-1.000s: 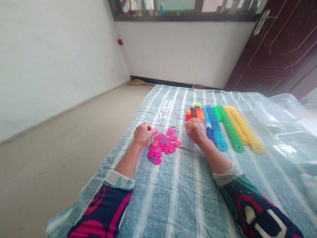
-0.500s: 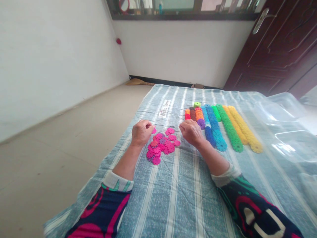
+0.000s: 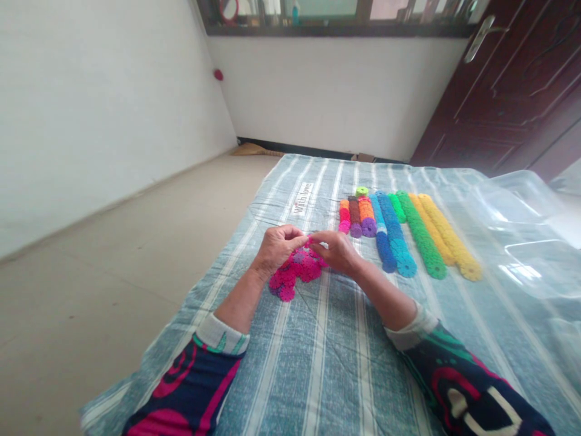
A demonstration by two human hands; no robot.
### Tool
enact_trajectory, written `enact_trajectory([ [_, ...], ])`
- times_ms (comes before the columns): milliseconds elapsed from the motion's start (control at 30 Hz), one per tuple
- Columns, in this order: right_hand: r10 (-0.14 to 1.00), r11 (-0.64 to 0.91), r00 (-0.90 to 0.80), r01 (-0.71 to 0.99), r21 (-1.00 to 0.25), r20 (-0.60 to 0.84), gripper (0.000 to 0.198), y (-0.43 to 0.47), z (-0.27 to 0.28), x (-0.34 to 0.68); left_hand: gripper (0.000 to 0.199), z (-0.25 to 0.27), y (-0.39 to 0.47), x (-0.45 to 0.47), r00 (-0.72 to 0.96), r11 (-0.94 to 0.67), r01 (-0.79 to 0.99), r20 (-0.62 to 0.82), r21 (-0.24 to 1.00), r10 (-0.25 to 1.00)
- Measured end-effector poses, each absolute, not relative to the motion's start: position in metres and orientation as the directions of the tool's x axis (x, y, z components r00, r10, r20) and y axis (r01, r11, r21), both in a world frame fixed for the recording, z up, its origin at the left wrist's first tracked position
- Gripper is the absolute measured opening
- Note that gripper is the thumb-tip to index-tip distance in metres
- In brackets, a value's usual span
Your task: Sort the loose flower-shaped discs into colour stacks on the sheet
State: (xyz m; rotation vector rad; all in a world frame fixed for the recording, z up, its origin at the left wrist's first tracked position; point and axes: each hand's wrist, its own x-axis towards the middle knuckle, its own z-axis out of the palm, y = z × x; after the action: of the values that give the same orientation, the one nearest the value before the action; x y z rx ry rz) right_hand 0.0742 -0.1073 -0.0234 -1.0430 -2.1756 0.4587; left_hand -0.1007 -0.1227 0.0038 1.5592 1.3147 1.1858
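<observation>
Over the top of the pink pile, my left hand point(image 3: 278, 249) and my right hand point(image 3: 336, 251) meet with fingertips almost touching. Thumb and forefinger of each are pinched together at a pink notched disc point(image 3: 310, 241), small and partly hidden by the fingers. Below them lies a loose heap of pink discs point(image 3: 285, 280) with a few purple ones, overlapping on the striped cloth point(image 3: 336, 363). My wrists cover some of its edges. Just right of my right hand is a short row of orange, red and pink discs point(image 3: 345, 216).
Further right lie brown, purple, blue, green and yellow disc rows point(image 3: 429, 242). A lime disc stack point(image 3: 362, 191) stands behind them. Clear plastic containers point(image 3: 521, 200) stand at the right edge. A "With love" label point(image 3: 302, 198) shows on the cloth. The bed or table edge runs along the left.
My right hand has moved left from the disc rows to the pile, uncovering the pink end of the red row. My left hand has shifted right to meet it.
</observation>
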Motion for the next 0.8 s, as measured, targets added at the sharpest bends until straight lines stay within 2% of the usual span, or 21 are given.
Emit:
enact_trajectory([
  [133, 0.8, 0.598, -0.451, 0.545, -0.587, 0.396, 0.018, -0.107, -0.021, 0.074, 0.02, 0.004, -0.124, -0.099, 0.049, -0.167, 0.251, 0.16, 0.953, 0.986],
  [233, 0.825, 0.565, -0.386, 0.58, -0.587, 0.413, 0.021, -0.099, -0.02, 0.084, 0.019, 0.003, -0.122, -0.1, 0.013, -0.178, 0.28, 0.182, 0.943, 0.983],
  [400, 0.881, 0.414, -0.194, 0.758, -0.503, 0.432, 0.022, -0.079, -0.021, 0.116, 0.018, -0.001, -0.117, -0.106, -0.063, -0.212, 0.332, 0.246, 0.919, 0.967],
  [500, 0.901, 0.334, -0.145, 0.832, -0.443, 0.408, 0.021, -0.071, -0.022, 0.134, 0.018, -0.003, -0.115, -0.108, -0.07, -0.223, 0.369, 0.266, 0.902, 0.962],
  [600, 0.91, 0.301, -0.136, 0.867, -0.396, 0.392, 0.021, -0.067, -0.023, 0.144, 0.019, -0.006, -0.114, -0.109, -0.05, -0.24, 0.427, 0.288, 0.872, 0.956],
  [800, 0.913, 0.334, -0.236, 0.901, -0.278, 0.332, 0.022, -0.07, -0.018, 0.141, 0.021, -0.008, -0.114, -0.109, -0.005, -0.25, 0.485, 0.289, 0.838, 0.957],
])
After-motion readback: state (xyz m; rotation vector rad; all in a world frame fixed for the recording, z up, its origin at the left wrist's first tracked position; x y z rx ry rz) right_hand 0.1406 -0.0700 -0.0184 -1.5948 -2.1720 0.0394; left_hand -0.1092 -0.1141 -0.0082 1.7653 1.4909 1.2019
